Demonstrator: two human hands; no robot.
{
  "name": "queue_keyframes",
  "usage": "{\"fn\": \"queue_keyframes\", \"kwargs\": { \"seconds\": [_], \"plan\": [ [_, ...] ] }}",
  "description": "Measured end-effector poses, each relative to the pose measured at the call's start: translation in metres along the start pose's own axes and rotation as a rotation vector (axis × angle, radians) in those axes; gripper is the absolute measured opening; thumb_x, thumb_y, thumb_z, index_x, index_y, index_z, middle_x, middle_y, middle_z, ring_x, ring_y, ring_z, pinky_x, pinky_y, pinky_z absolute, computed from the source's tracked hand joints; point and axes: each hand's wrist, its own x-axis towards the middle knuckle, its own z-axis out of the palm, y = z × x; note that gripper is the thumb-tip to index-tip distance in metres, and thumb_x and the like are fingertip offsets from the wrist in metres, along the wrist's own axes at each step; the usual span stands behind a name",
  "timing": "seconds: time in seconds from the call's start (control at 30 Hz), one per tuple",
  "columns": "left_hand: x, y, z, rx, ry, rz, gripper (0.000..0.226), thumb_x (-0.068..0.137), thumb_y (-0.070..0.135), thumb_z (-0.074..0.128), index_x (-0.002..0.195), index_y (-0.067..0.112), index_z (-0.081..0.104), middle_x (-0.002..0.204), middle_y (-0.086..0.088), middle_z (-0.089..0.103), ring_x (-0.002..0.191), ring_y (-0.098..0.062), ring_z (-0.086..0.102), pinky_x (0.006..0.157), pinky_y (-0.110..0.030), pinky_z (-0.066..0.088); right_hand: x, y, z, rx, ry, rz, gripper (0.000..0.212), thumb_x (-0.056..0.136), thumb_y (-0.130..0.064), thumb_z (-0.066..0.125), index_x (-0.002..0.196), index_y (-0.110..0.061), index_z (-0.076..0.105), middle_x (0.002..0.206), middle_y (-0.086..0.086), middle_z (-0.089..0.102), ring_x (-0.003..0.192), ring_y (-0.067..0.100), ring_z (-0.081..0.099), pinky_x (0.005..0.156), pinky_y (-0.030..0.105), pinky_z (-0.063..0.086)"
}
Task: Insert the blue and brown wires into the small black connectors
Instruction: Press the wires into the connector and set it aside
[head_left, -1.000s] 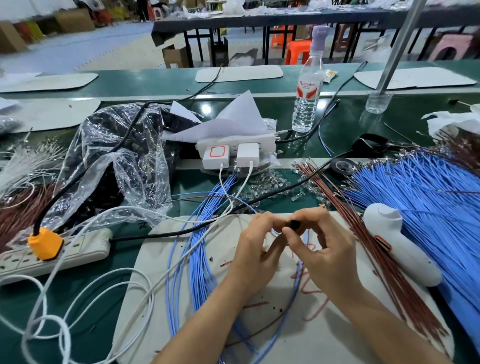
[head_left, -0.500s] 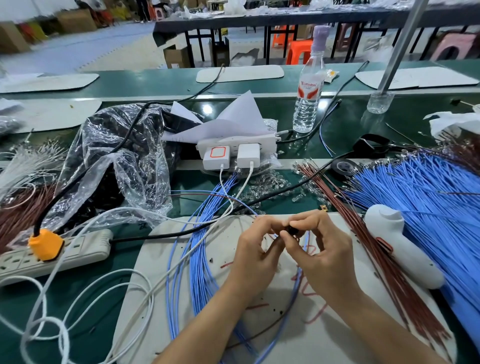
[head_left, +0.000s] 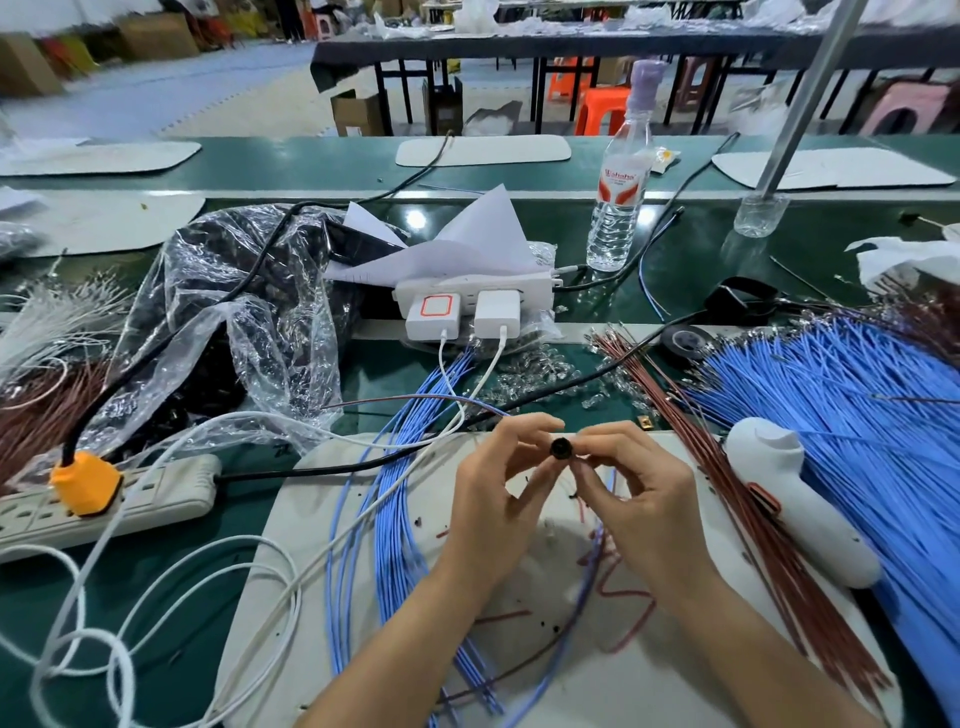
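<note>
Above the grey mat's (head_left: 649, 696) far edge, mid-width: the black connector (head_left: 561, 448) now shows its round open end to the camera. 0.5 s ago it sat mostly buried between the fingertips. Hands have parted slightly since then and sit over the same part of the mat.

Right hand (head_left: 639, 493): thumb and index pinch the connector from its right side, other fingers curled loosely below.
Left hand (head_left: 498, 483): index arched over the connector's left side, thumb under it, tips touching or just beside it. Can't tell whether it grips anything.

So the connector sits between the two hands at fingertip level, lifted off the mat.

A thin blue wire (head_left: 597, 551) hangs under the right hand down to the mat. Fingers hide its top end, so can't tell if it's seated in the connector.

Around the mat:
- blue wire bundle (head_left: 384, 519) runs along the mat's left part
- brown wires (head_left: 753, 519) lie along the mat's right edge, with a white tool (head_left: 800, 504) on top of them
- loose blue wire pile (head_left: 857, 415) just right of the mat
- power strip (head_left: 130, 499) just left of the mat
</note>
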Motion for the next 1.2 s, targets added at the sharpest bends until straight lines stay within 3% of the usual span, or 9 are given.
{"fn": "queue_keyframes", "kwargs": {
  "seconds": [0.1,0.2,0.3,0.43,0.63,0.77,0.87,1.03,1.2],
  "plan": [
    [0.0,0.0,-0.001,0.069,-0.007,0.032,0.037,0.084,-0.004,0.061,0.109,0.023,0.06,0.097,0.005,0.065,0.089,-0.012,0.067,0.081,-0.025,0.054,0.0,0.0,-0.001,-0.009,-0.03,0.027,0.022,0.076,0.005,0.066,0.091,-0.011,0.069,0.09,0.001,0.066,0.084,0.017,0.063,0.074,0.025,0.052],
    [0.001,0.001,-0.002,0.128,-0.02,0.068,0.03,0.086,0.005,0.06,0.112,0.021,0.059,0.097,-0.001,0.063,0.09,-0.013,0.064,0.08,-0.034,0.054,0.001,0.002,-0.003,-0.004,-0.046,0.067,0.025,0.078,0.012,0.068,0.087,-0.011,0.067,0.088,0.001,0.066,0.083,0.021,0.062,0.071,0.027,0.051],
    [0.002,0.003,-0.002,0.175,-0.037,0.096,0.027,0.087,0.013,0.06,0.114,0.019,0.059,0.091,0.004,0.061,0.086,-0.01,0.061,0.079,-0.033,0.052,0.001,0.003,-0.005,0.019,-0.072,0.139,0.015,0.083,0.009,0.065,0.09,-0.004,0.065,0.083,0.004,0.065,0.077,0.023,0.061,0.067,0.036,0.051],
    [0.003,0.007,-0.001,0.177,-0.032,0.104,0.029,0.089,0.024,0.063,0.116,0.017,0.062,0.09,-0.001,0.059,0.087,-0.01,0.059,0.082,-0.027,0.05,0.0,0.002,-0.003,0.015,-0.07,0.2,0.021,0.081,0.008,0.068,0.088,-0.011,0.064,0.076,0.001,0.065,0.067,0.017,0.06,0.065,0.034,0.052],
    [0.002,0.005,0.001,0.212,-0.016,0.088,0.013,0.084,0.007,0.067,0.095,0.002,0.066,0.092,-0.002,0.061,0.087,0.002,0.055,0.08,-0.014,0.044,0.0,0.001,0.0,0.085,-0.105,0.219,0.032,0.079,0.008,0.07,0.088,-0.022,0.063,0.079,-0.001,0.069,0.073,0.013,0.069,0.069,0.024,0.057],
    [0.0,0.005,0.002,0.278,-0.045,0.154,0.015,0.085,0.005,0.067,0.099,0.002,0.066,0.095,-0.003,0.063,0.089,-0.005,0.058,0.082,-0.015,0.045,-0.001,0.009,0.0,0.028,-0.093,0.211,0.021,0.077,0.012,0.069,0.084,-0.007,0.064,0.08,-0.006,0.068,0.072,0.002,0.066,0.066,0.015,0.051],
    [-0.001,0.003,0.003,0.316,-0.078,0.168,0.018,0.085,0.004,0.067,0.102,0.003,0.068,0.096,-0.006,0.061,0.089,-0.013,0.059,0.081,-0.021,0.048,-0.003,0.012,0.001,-0.046,-0.113,0.133,0.017,0.076,0.014,0.066,0.087,0.0,0.064,0.083,-0.002,0.067,0.078,0.004,0.064,0.067,0.011,0.048],
    [-0.002,0.001,0.004,0.314,-0.057,0.159,0.013,0.083,0.004,0.069,0.096,0.003,0.068,0.092,-0.004,0.059,0.086,-0.008,0.057,0.078,-0.016,0.046,-0.005,0.015,0.004,0.019,-0.101,0.149,0.014,0.077,0.016,0.066,0.078,0.003,0.06,0.085,0.002,0.069,0.077,0.006,0.064,0.069,0.015,0.049],
    [-0.001,0.002,0.003,0.277,-0.024,0.15,0.012,0.08,0.001,0.07,0.091,-0.002,0.067,0.089,-0.004,0.058,0.084,0.002,0.054,0.077,-0.011,0.042,-0.006,0.015,0.003,0.206,-0.077,0.233,0.033,0.078,0.016,0.066,0.071,-0.014,0.054,0.088,0.001,0.069,0.078,0.005,0.064,0.072,0.018,0.05]
  ]
}}
